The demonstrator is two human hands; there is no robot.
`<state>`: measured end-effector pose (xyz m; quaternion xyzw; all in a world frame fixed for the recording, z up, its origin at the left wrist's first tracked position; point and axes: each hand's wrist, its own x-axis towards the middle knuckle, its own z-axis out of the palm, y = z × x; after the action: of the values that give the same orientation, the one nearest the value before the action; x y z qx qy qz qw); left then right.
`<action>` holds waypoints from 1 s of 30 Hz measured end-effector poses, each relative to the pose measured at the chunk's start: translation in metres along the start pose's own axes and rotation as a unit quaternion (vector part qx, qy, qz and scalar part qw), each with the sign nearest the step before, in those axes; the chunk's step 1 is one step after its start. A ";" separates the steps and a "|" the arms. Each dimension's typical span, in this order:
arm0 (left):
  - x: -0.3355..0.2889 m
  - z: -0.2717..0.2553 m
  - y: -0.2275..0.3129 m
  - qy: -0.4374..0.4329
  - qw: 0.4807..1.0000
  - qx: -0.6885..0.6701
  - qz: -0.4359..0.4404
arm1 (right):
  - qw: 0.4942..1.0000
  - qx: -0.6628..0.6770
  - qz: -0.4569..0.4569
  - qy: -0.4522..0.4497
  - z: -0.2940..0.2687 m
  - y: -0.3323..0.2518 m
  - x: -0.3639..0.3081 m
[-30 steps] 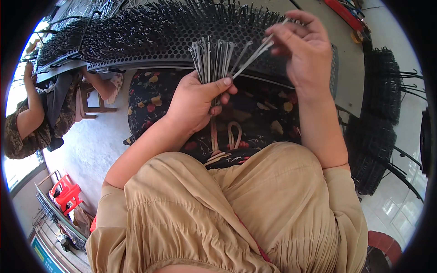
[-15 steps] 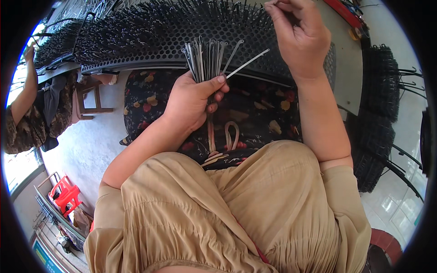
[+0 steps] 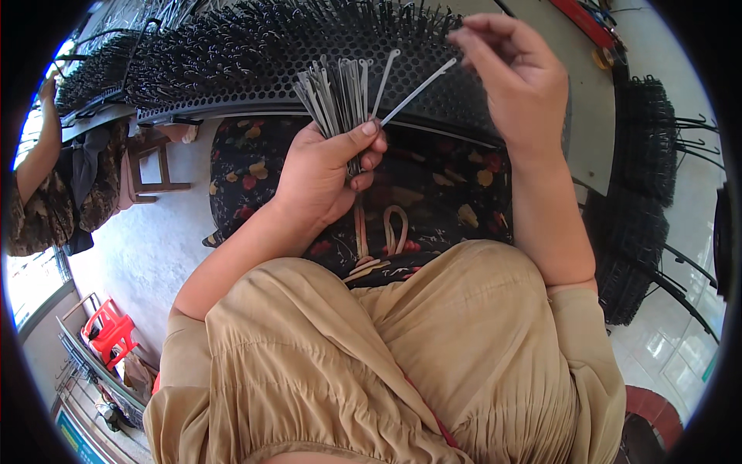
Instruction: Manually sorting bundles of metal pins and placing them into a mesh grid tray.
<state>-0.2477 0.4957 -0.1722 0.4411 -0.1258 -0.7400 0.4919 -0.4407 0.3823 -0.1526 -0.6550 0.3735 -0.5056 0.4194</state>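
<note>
My left hand [image 3: 321, 162] is closed round a bundle of thin grey metal strips [image 3: 340, 97]. Their upper ends carry small holes and fan out above my fist. Two strips lean away to the right from the rest, and the outermost metal strip [image 3: 417, 91] slants furthest, its tip just below my right fingertips. My right hand [image 3: 525, 77] hovers to the right of the bundle, thumb and fingers loosely curled and slightly apart. Nothing shows in it, though its fingertips are a little blurred. Behind both hands stands a black perforated rack [image 3: 433, 97] packed with upright dark hooked pieces [image 3: 232, 58].
Dark floral cloth [image 3: 255, 166] hangs between my knees and the rack. Black bristly bundles [image 3: 641, 193] with hooked rods stand at the right. At the far left are another person's arm [image 3: 42, 139], a wooden stool [image 3: 158, 170] and a red plastic stool [image 3: 112, 329].
My right hand has come down and slightly right from the rack, nearer the slanting strip's tip. The bundle in my left hand has tilted left, and its two stray strips stand further out.
</note>
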 end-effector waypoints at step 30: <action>-0.006 0.002 -0.004 0.039 0.991 0.119 0.034 | 0.964 -0.210 -0.162 0.034 0.002 -0.026 0.025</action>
<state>-0.2510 0.5025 -0.1708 0.5208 -0.2088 -0.6846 0.4653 -0.4321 0.3695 -0.1199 -0.7629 0.3738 -0.4987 0.1718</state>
